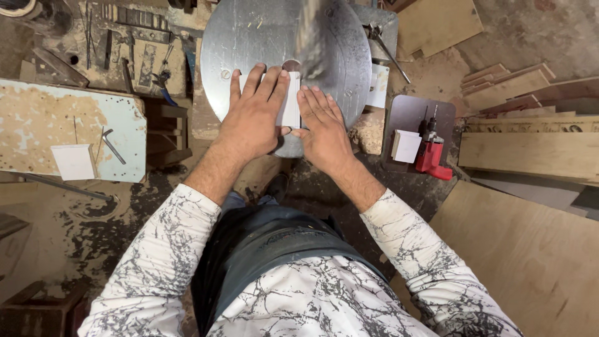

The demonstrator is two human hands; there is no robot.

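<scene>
White panel [291, 106] flat under both palms, probably pinned; left hand [253, 118], right hand [323, 128].

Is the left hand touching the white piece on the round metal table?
Touching: the head view shows the left hand pressed flat on the white piece.

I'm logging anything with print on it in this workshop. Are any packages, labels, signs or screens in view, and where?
No packages, signs or screens show.
White sheet: possibly a label or paper, hanging at the round metal table's right edge, rectangular, faint marks too small to make out.
White pieces under the hands, on the left bench and by the red drill: plain.
</scene>
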